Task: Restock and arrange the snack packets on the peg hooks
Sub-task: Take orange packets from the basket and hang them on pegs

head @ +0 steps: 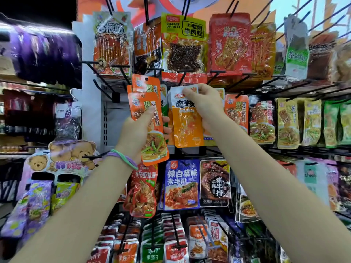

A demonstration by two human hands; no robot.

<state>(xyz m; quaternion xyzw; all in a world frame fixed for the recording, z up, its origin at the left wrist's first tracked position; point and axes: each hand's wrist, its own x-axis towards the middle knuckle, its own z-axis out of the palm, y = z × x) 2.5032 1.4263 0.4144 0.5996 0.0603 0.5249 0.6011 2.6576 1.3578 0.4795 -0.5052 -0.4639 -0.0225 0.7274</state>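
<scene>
Orange snack packets sit pinched in my left hand. My right hand pinches the white-topped packet; next, I think, its hole must find the peg hook.

Single head-worn wide-angle view, facing forward and slightly up at a peg-hook snack rack, close enough for both forearms to reach it. Centred on the left hand and right hand at mid-frame; rack rows above, below and beside the grips. Edges bent by the lens.
</scene>
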